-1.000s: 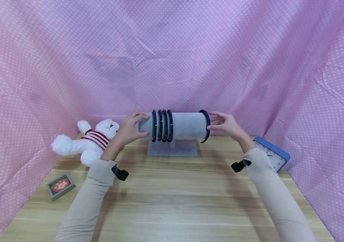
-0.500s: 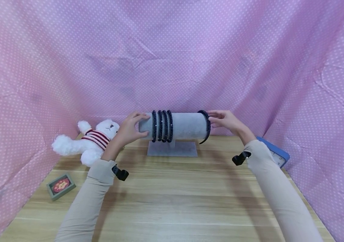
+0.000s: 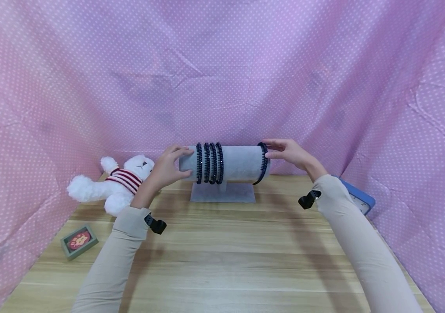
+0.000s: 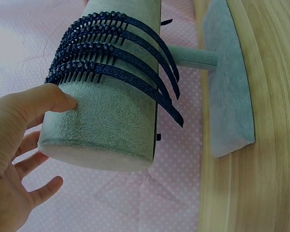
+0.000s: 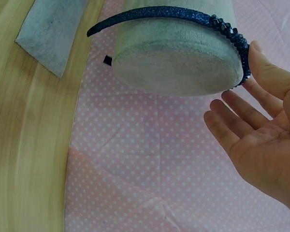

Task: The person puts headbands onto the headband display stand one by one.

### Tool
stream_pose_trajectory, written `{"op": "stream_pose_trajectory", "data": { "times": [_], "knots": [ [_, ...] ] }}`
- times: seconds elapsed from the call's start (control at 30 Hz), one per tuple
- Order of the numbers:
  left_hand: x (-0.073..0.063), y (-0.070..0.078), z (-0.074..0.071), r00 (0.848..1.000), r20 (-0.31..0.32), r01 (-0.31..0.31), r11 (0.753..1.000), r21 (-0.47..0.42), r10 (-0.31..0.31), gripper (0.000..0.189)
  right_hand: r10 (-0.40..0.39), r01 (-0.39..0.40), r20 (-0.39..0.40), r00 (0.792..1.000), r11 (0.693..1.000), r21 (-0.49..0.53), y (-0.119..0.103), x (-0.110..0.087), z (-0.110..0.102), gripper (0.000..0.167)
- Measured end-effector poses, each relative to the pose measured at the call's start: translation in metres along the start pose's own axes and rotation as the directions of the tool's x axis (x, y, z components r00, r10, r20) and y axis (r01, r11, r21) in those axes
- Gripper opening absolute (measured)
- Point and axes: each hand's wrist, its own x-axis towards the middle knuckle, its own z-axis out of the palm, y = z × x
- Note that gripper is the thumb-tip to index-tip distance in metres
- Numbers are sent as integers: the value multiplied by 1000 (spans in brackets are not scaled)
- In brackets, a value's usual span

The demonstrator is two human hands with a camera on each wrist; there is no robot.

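A grey plush-covered headband display stand (image 3: pixel 242 163) lies as a horizontal roll on a flat base. Several dark blue beaded headbands (image 4: pixel 111 46) sit side by side round its left part. My left hand (image 3: pixel 167 165) holds the roll's left end, its thumb touching the plush near the outermost headband. At the roll's right end, my right hand (image 3: pixel 290 153) pinches a single dark blue headband (image 5: pixel 174 13) near its beaded top. That headband sits round the roll close to the end, with the thumb on its outer side; the other fingers spread beyond the rim.
A white teddy bear (image 3: pixel 98 190) in a striped sweater lies at left behind my left forearm. Nearer stands a small green frame (image 3: pixel 74 256) with a red centre. A blue clock (image 3: pixel 363 198) is partly hidden by my right sleeve. Pink dotted cloth (image 3: pixel 222 65) surrounds the wooden table (image 3: pixel 222 261).
My right hand has moved slightly left and up, bringing the single headband a little further onto the roll's right end. The left hand and the other headbands have stayed put.
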Motion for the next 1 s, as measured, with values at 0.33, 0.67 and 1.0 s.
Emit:
{"op": "stream_pose_trajectory", "data": {
  "times": [0.33,0.67,1.0],
  "knots": [
    [0,0,-1,1000,-3,2,1000,-3,-2,62,-26,26,1,1000,997,-74,-8,1,9,61],
    [1,-2,2,1000,-8,-8,1000,0,8,62,-68,67,0,998,981,-180,-20,6,24,61],
    [0,0,0,1000,-5,-2,1000,1,2,62,-109,105,0,994,962,-253,-31,12,37,60]
  ]
}}
